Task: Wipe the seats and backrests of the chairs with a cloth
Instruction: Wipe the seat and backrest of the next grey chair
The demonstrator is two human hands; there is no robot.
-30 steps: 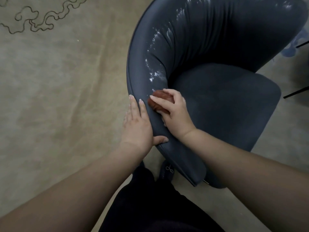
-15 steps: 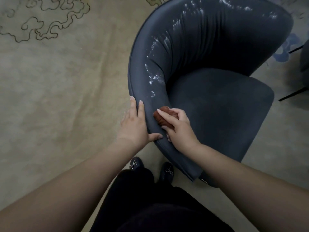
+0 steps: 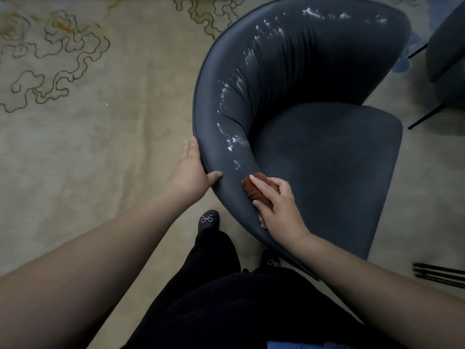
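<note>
A dark blue-grey tub chair (image 3: 327, 159) stands in front of me, its curved backrest (image 3: 289, 59) streaked with white residue along the inner left side. My right hand (image 3: 279, 205) grips a small brown cloth (image 3: 256, 187) and presses it against the backrest's near left end, just below the lowest white marks. My left hand (image 3: 191, 170) holds the backrest's outer rim, fingers flat on the outside and thumb hooked over the top edge. The seat cushion (image 3: 339, 172) looks free of residue.
A beige carpet (image 3: 88, 147) with dark swirl patterns lies to the left. A second dark chair (image 3: 448, 59) with thin black legs stands at the far right. My feet in black shoes (image 3: 208, 220) are close to the chair's base. Black rods (image 3: 440, 274) lie at the right edge.
My right hand has slid the cloth down the backrest toward its near end. The left hand has shifted from the top of the rim onto its outer side.
</note>
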